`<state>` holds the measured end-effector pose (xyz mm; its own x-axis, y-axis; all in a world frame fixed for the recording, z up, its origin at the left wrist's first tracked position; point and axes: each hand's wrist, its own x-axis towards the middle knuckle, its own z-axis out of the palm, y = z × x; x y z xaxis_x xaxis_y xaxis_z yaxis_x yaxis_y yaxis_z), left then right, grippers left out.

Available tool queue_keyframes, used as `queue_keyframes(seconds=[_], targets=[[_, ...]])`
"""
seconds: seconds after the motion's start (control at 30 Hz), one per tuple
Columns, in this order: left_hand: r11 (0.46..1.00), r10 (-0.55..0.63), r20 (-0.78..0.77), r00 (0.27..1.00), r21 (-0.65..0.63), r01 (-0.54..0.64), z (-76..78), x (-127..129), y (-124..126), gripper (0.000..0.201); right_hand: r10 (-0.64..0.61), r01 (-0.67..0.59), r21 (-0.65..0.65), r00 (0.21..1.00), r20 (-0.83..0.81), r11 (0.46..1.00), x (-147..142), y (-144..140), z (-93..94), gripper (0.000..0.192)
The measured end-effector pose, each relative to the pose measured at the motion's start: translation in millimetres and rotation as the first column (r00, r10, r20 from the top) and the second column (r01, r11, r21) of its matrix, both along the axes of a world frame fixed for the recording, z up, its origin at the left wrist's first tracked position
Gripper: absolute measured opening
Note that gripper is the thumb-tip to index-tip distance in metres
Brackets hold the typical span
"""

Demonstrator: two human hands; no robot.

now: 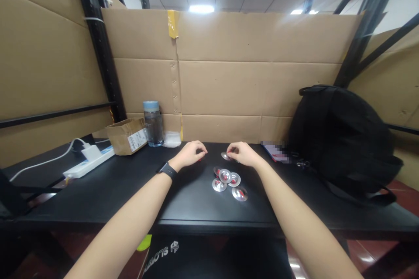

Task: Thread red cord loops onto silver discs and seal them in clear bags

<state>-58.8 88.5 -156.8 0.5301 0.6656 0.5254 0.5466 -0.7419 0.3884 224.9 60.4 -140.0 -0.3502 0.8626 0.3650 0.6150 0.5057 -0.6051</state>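
Several shiny round metal discs with raised centres and red bits, which look like finger cymbals (225, 176), lie in a loose cluster on the black table (196, 205). One lies a little apart at the front right. Beyond the cluster, my right hand (241, 154) pinches the red part of another finger cymbal (224, 156), which sits tilted at the fingertips. My left hand (191, 155), with a dark watch on its wrist, is curled at the left of the cluster. A small red bit shows under its fingers; whatever it holds is mostly hidden.
At the back left stand an opened cardboard box (127, 136) and a blue-lidded water bottle (153, 124). A white power strip (90, 162) with a plugged-in charger lies further left. A black backpack (340, 144) fills the right side. Cardboard walls (222, 87) enclose the table.
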Motion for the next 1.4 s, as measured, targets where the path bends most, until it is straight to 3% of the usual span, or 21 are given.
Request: queue_keyframes(seconds=[0.13,0.23,0.43,0.57,0.77,0.9,0.97,1.03,1.1,1.13,1.4], targets=[[0.99,-0.074,0.101,0.992,0.125,0.061,4.8,21.2,-16.8,0.017,0.027,-0.077,-0.118,0.924,-0.38,0.99,-24.8,-3.2,-5.2,0.015],[0.977,-0.066,0.189,0.98,0.212,0.024,7.8,31.7,-25.6,0.012,0.052,-0.183,-0.194,0.841,-0.539,0.964,-38.4,-7.1,-8.9,0.023],[0.955,-0.051,0.24,0.969,0.296,-0.023,10.8,36.8,-32.4,0.008,0.077,-0.368,-0.251,0.682,-0.727,0.895,-43.5,-13.6,-8.7,0.031],[0.946,-0.06,0.218,0.974,0.325,-0.015,11.3,37.9,-35.4,0.009,0.104,-0.394,-0.207,0.637,-0.764,0.896,-47.0,-14.9,-11.1,0.033],[0.933,-0.01,0.206,0.978,0.353,-0.065,11.9,29.4,-25.6,0.005,0.109,-0.327,-0.173,0.689,-0.716,0.929,-46.9,-7.6,-17.1,0.038],[0.957,0.077,0.189,0.979,0.26,-0.126,7.5,3.1,-0.8,0.007,0.009,-0.104,-0.102,0.743,-0.669,0.989,-27.0,5.1,-14.2,0.039],[0.98,0.128,0.125,0.984,0.137,-0.144,2.9,-14.2,12.3,0.009,-0.08,0.078,-0.025,0.851,-0.519,0.997,-8.0,13.2,-12.7,0.037],[0.987,0.147,0.066,0.987,0.052,-0.151,-2.3,-30.0,22.8,0.013,-0.169,0.202,0.108,0.952,-0.254,0.973,14.1,21.2,-12.9,0.036],[0.988,0.153,0.035,0.988,0.011,-0.153,-7.0,-41.4,30.1,0.017,-0.243,0.244,0.097,0.97,-0.019,0.965,34.6,28.0,-15.3,0.033],[0.988,0.153,0.025,0.988,-0.002,-0.153,-9.1,-45.0,32.6,0.019,-0.247,0.245,0.071,0.969,0.019,0.967,43.0,30.7,-17.1,0.031],[0.989,0.116,-0.062,0.991,-0.081,-0.121,-18.1,-46.7,38.7,0.025,-0.19,0.198,-0.054,0.974,0.127,0.979,63.8,38.2,-27.1,0.036]])
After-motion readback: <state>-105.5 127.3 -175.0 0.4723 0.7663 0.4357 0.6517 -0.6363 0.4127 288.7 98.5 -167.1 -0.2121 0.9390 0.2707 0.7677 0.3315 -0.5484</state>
